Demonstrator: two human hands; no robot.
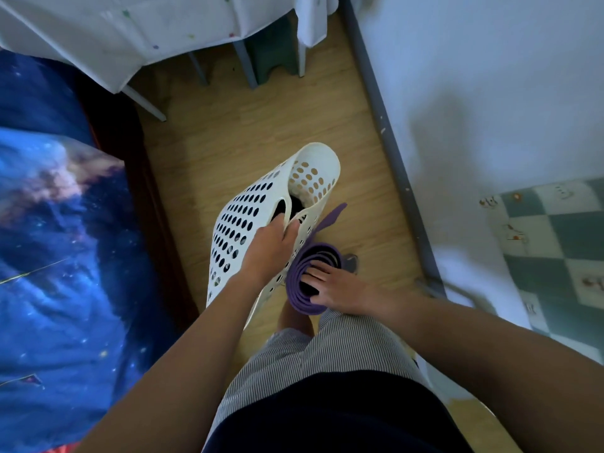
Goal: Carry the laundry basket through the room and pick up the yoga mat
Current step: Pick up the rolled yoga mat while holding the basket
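Note:
A white perforated laundry basket [248, 217] hangs tilted in front of me over the wooden floor. My left hand [268, 246] grips its handle slot, fingers hooked through. Dark clothing shows inside the basket. Just right of it stands a rolled purple yoga mat [299, 289], seen end-on, with a loose flap pointing up along the basket's side. My right hand [336, 289] is closed on the roll's top end, fingers tucked into its centre. Basket and mat touch each other.
A bed with a blue galaxy-print cover [58, 256] fills the left side. A table with a white cloth [130, 37] and a green stool [274, 57] stand ahead. A white wall with grey skirting [385, 132] runs on the right, beside a checked blanket [555, 250].

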